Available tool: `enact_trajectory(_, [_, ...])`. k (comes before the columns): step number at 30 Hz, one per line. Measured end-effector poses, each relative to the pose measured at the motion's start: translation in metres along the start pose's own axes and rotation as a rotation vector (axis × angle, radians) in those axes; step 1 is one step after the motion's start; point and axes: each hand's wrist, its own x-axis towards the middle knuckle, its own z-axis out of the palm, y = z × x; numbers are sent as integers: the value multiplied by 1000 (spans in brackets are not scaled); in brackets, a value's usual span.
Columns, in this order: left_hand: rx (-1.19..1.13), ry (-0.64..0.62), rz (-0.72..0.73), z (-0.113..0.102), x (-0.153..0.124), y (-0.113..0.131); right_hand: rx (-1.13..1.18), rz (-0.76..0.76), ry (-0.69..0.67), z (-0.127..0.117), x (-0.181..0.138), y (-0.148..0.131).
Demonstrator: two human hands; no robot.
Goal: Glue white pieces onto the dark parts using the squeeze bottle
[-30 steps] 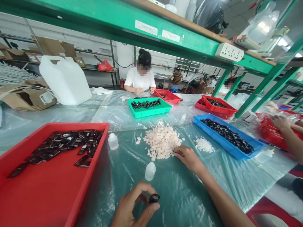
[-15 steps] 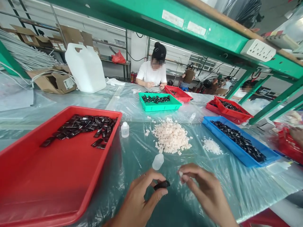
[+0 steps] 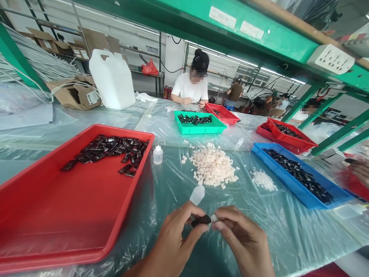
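Between thumb and fingers, my left hand (image 3: pixel 180 232) pinches a small black plastic casing (image 3: pixel 201 221). My right hand (image 3: pixel 245 234) pinches a small whitish piece (image 3: pixel 213 218) at the right end of the casing; whether the two touch I cannot tell. Just beyond my hands a translucent bottle (image 3: pixel 197 194) lies tilted on the plastic-covered table. Behind it is a heap of small cream-coloured pieces (image 3: pixel 215 165). A smaller pile of white bits (image 3: pixel 263 180) lies to its right.
A large red tray (image 3: pixel 95 200) with black casings is at left, beside a small upright bottle (image 3: pixel 158 155). At right stands a blue tray (image 3: pixel 336 196) of black parts; a green tray (image 3: pixel 201 130) is farther back. A co-worker (image 3: pixel 190 86) sits opposite, below a green beam (image 3: pixel 184 19).
My right hand has moved left, bringing the whitish piece up to the end of the black casing. My left hand keeps its pinch. The view has shifted slightly.
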Motion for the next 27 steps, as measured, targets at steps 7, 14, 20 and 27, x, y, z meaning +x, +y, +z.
enact_trajectory(7, [-94, 17, -9, 4, -2, -2, -89, -66, 52, 12, -6, 0])
enact_trajectory(14, [-239, 41, -45, 8, -3, -2, -161, -89, 49, 18, -9, -1])
enact_trajectory(20, [-317, 99, -42, 16, -9, -9, -239, -29, 84, 26, -17, -13])
enact_trajectory(27, [-328, 172, -7, 18, -12, -12, -128, -41, 106, 36, -22, -15])
